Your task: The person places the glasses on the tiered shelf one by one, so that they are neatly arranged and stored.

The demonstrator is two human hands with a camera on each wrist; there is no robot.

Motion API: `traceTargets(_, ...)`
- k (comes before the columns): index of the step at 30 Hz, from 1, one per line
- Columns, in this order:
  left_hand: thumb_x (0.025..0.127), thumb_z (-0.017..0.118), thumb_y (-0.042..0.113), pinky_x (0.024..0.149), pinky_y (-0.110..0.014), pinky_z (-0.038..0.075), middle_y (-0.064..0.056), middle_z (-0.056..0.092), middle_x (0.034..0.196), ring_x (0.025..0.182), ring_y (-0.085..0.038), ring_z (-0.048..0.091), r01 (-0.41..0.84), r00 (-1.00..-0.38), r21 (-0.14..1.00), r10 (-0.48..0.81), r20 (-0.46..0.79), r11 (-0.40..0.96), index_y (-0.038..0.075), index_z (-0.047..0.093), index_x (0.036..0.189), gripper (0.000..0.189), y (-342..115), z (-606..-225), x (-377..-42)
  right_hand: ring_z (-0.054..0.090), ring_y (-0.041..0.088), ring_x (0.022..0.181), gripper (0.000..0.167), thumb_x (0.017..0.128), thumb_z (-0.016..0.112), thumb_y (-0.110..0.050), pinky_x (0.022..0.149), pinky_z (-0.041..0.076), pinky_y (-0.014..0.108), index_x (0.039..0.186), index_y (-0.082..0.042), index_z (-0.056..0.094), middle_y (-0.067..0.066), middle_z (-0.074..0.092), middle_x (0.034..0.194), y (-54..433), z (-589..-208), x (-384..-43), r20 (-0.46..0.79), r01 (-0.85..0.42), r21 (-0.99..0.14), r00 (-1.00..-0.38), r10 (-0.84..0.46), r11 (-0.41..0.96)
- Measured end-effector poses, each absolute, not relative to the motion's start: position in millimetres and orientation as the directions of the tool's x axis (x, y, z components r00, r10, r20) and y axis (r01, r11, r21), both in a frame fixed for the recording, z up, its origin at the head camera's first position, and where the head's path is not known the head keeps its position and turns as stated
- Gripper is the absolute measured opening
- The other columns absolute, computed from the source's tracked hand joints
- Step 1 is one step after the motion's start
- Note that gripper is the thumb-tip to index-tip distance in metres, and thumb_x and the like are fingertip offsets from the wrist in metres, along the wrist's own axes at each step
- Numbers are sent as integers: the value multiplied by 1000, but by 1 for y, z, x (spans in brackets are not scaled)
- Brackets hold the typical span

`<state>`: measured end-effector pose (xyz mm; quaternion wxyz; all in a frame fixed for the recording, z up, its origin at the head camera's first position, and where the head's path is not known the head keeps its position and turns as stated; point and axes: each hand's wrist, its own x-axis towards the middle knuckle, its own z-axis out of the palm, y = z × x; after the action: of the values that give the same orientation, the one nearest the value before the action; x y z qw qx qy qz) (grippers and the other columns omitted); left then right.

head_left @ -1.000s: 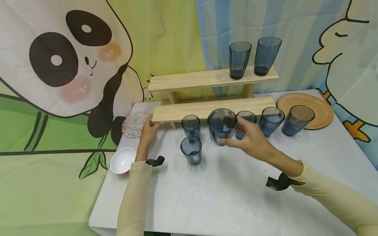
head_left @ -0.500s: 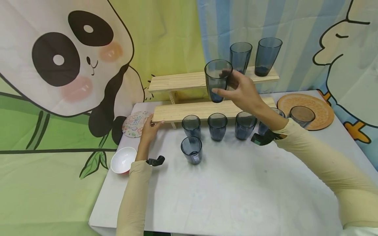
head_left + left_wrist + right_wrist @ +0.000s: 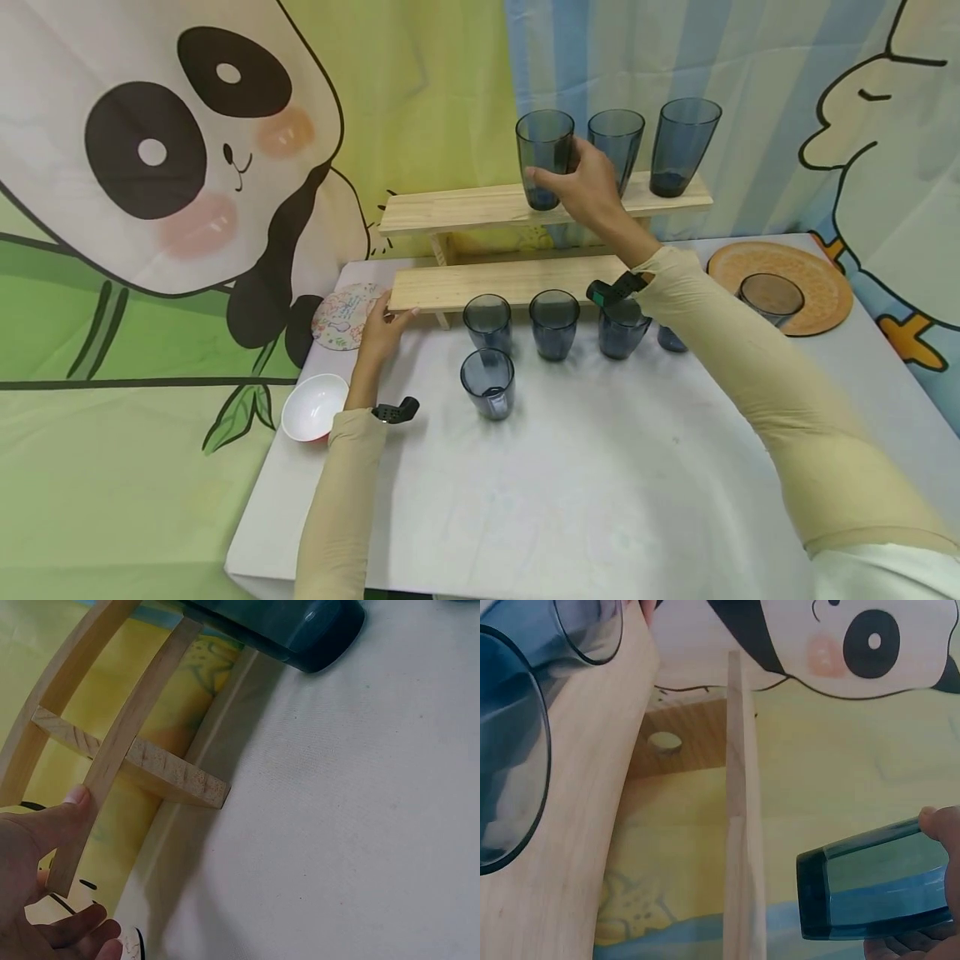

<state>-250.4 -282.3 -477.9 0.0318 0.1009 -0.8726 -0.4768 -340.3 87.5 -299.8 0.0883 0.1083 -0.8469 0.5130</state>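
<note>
My right hand (image 3: 596, 190) grips a blue tinted drinking glass (image 3: 542, 150) at the upper plank of a two-tier wooden shelf (image 3: 450, 208). In the right wrist view a gap shows between the base of this glass (image 3: 814, 896) and the plank edge (image 3: 739, 795). Two matching glasses (image 3: 617, 137) stand on the upper plank to its right. My left hand (image 3: 380, 333) holds the left end of the lower plank (image 3: 465, 285); in the left wrist view the thumb (image 3: 71, 801) presses that plank, with the other fingers loosely bent beyond it.
Several more glasses (image 3: 554, 325) stand on the white table (image 3: 570, 483) before the shelf, one (image 3: 487, 383) nearer the front. Right of them lies a round orange-brown board (image 3: 825, 292). A white bowl (image 3: 313, 408) and a floral round mat (image 3: 341, 317) are at left.
My right hand has lifted the glass from above the table up to the upper plank, left of the two others. The left hand has stayed at the lower plank's end.
</note>
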Motion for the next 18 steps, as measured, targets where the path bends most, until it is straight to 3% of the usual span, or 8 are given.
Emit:
traceTargets(4, 103, 69, 36, 128, -54, 31, -20, 31, 171, 153, -44, 37, -140, -978, 839, -205, -34, 525, 13, 29, 167, 80, -283, -479, -251, 55, 20, 95, 55, 94, 75, -55, 77, 44, 35, 122, -12, 57, -1, 57, 103, 83, -304, -355, 247, -245, -848, -967, -60, 470)
traceTargets(7, 103, 69, 36, 128, -54, 30, -19, 31, 171, 153, -43, 36, -133, -979, 841, -202, -28, 524, 13, 30, 167, 78, -284, -480, -252, 54, 17, 95, 53, 94, 75, -55, 78, 43, 33, 120, -14, 56, -5, 55, 100, 80, -308, -364, 235, -223, -851, -971, -35, 475)
traceTargets(18, 102, 70, 36, 127, -55, 31, -19, 34, 169, 152, -43, 38, -141, -978, 843, -206, -37, 519, 14, 30, 167, 79, -286, -482, -253, 58, 25, 123, 68, 95, 75, -52, 97, 52, 38, 143, -9, 54, 10, 62, 134, 71, -322, -378, 208, -187, -876, -978, 0, 445)
